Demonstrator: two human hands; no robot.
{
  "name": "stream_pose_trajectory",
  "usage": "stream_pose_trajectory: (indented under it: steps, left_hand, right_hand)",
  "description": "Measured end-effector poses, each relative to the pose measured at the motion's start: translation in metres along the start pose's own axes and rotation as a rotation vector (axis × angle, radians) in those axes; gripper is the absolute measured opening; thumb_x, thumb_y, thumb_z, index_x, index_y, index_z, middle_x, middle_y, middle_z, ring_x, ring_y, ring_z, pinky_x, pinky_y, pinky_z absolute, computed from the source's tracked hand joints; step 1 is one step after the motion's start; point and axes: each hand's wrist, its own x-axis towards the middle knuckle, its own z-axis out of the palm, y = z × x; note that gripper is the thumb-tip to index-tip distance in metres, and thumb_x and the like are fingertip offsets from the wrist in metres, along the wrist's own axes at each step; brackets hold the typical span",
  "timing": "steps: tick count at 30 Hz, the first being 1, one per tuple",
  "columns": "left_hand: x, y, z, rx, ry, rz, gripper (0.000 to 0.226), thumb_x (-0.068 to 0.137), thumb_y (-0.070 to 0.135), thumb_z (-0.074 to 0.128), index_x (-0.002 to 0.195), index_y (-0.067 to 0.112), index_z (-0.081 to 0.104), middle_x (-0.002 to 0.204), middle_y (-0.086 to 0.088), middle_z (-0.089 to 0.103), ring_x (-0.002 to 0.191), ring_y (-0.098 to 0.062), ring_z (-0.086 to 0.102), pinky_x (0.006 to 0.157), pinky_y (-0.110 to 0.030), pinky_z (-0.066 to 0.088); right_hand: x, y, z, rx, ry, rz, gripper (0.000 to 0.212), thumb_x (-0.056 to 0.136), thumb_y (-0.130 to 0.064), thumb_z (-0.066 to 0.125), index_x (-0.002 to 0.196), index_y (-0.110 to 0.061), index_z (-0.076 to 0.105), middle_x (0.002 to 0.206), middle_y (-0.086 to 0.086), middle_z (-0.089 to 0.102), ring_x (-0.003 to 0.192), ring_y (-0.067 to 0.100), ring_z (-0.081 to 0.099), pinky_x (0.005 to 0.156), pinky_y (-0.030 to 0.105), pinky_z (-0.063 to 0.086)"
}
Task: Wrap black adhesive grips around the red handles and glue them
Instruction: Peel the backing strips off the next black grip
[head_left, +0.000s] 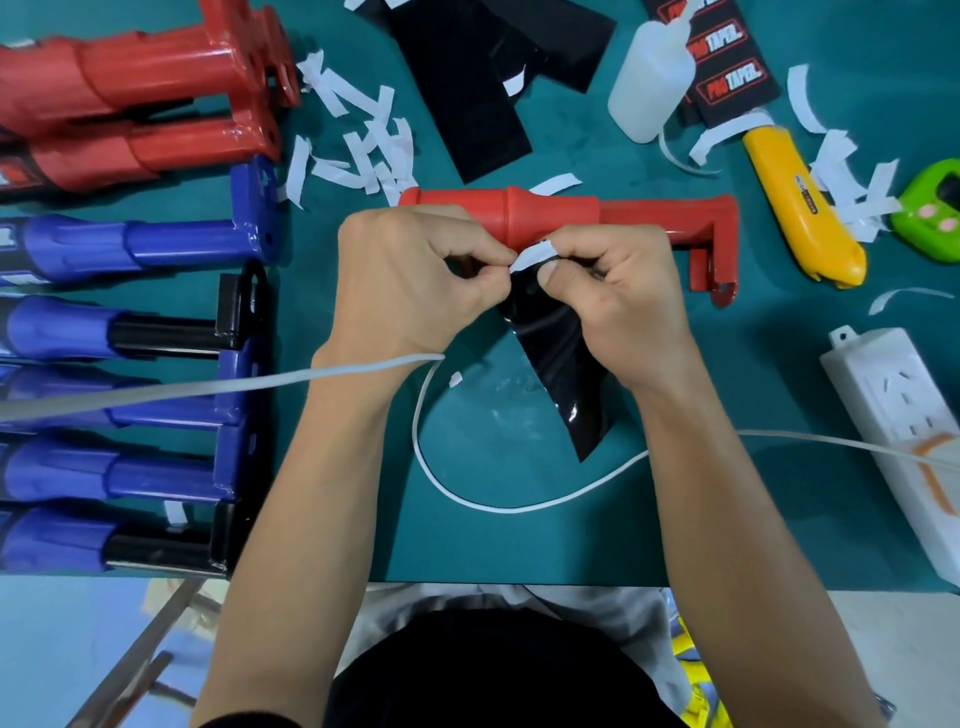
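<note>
A red handle (561, 215) lies across the middle of the teal mat, its bracket end at the right. In front of it hangs a glossy black adhesive grip sheet (558, 358), pinched at its top edge by both hands. My left hand (410, 280) grips the sheet's upper corner. My right hand (618, 301) pinches a white backing strip (535, 255) at the same edge, partly lifted off the sheet. More black grip sheets (467, 78) lie at the back. A white glue bottle (649, 78) stands at the back right.
Red handles (130, 98) and several blue handles (130, 244) lie stacked along the left. Torn white backing strips (358, 150) litter the mat. A yellow utility knife (800, 208), a green device (935, 208), a white power strip (904, 431) and a white cable (493, 501) are at the right and front.
</note>
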Motion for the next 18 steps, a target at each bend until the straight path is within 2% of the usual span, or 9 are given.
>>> stream_pose_trajectory:
  steps: [1,2,3,4,5,7,9,12,18]
  left_hand:
    - [0.0002,-0.0004,0.0002,0.006,0.009,0.006,0.016,0.073,0.005,0.075,0.077,0.019,0.083,0.073,0.005,0.075,0.066,-0.016,0.067,0.062,-0.038,0.054]
    - [0.0004,-0.0006,0.0007,0.015,0.014,0.01,0.017,0.073,0.006,0.073,0.076,0.019,0.083,0.073,0.006,0.075,0.067,-0.014,0.067,0.063,-0.037,0.054]
    - [0.0004,-0.0006,0.0014,0.024,0.017,0.014,0.017,0.074,0.006,0.072,0.077,0.019,0.083,0.074,0.007,0.074,0.067,-0.012,0.066,0.063,-0.037,0.054]
    - [0.0003,-0.0007,0.0023,0.03,0.02,0.017,0.018,0.074,0.007,0.071,0.078,0.019,0.083,0.075,0.008,0.074,0.068,-0.011,0.066,0.064,-0.038,0.055]
    - [0.0002,-0.0006,0.0029,0.03,0.029,0.019,0.018,0.076,0.007,0.071,0.08,0.019,0.084,0.077,0.008,0.075,0.069,-0.011,0.067,0.064,-0.038,0.056]
    - [0.0001,-0.0006,0.0035,0.008,0.07,0.017,0.019,0.079,0.007,0.072,0.086,0.019,0.085,0.08,0.007,0.077,0.07,-0.011,0.07,0.065,-0.037,0.058]
    - [0.0002,-0.0013,0.0033,-0.018,0.108,0.021,0.015,0.081,0.006,0.076,0.087,0.018,0.085,0.082,0.007,0.078,0.073,-0.009,0.072,0.066,-0.035,0.06]
    - [-0.0004,-0.0012,0.0046,0.026,0.099,0.041,0.011,0.083,0.01,0.078,0.085,0.018,0.085,0.085,0.009,0.078,0.077,-0.007,0.072,0.069,-0.034,0.06]
    - [-0.0006,0.0018,0.0059,0.05,0.055,0.052,0.012,0.082,0.01,0.075,0.085,0.016,0.085,0.085,0.007,0.079,0.077,-0.011,0.073,0.07,-0.036,0.059]
  right_hand:
    - [-0.0005,-0.0007,0.0014,0.016,0.016,0.002,0.021,0.088,0.005,0.057,0.08,0.001,0.076,0.069,0.028,0.062,0.058,0.034,0.048,0.053,0.041,0.038]
    - [-0.0007,-0.002,0.0029,0.027,0.026,0.014,0.037,0.088,0.006,0.057,0.072,-0.021,0.078,0.057,0.008,0.059,0.053,0.021,0.043,0.051,0.031,0.033]
    - [-0.001,-0.0051,0.0041,0.027,0.021,0.014,0.051,0.088,0.008,0.057,0.063,-0.034,0.071,0.051,-0.012,0.049,0.052,0.004,0.037,0.051,0.021,0.029]
    - [-0.0005,-0.0065,0.0046,0.028,0.024,0.021,0.056,0.089,0.008,0.058,0.057,-0.039,0.064,0.05,-0.017,0.04,0.052,0.001,0.032,0.051,0.017,0.026]
    - [0.0003,-0.0064,0.0049,0.012,0.041,0.038,0.052,0.089,0.006,0.058,0.056,-0.035,0.062,0.051,-0.014,0.036,0.053,0.002,0.03,0.051,0.02,0.026]
    - [0.0,-0.0062,0.0038,-0.022,0.08,0.045,0.033,0.09,0.001,0.059,0.061,-0.013,0.064,0.055,0.01,0.038,0.054,0.018,0.029,0.051,0.033,0.025]
    - [-0.0005,-0.0045,0.0016,-0.042,0.102,0.051,0.029,0.09,0.0,0.06,0.063,0.007,0.051,0.057,0.018,0.033,0.056,0.029,0.026,0.05,0.038,0.022]
    - [-0.002,-0.0054,0.0019,-0.073,0.106,0.025,0.038,0.089,0.001,0.06,0.059,-0.002,0.037,0.057,0.011,0.026,0.056,0.016,0.022,0.051,0.028,0.02]
    - [-0.0047,-0.0048,0.0041,-0.163,0.113,-0.009,0.036,0.087,0.001,0.059,0.06,-0.002,0.037,0.055,0.012,0.028,0.056,0.026,0.024,0.051,0.027,0.02]
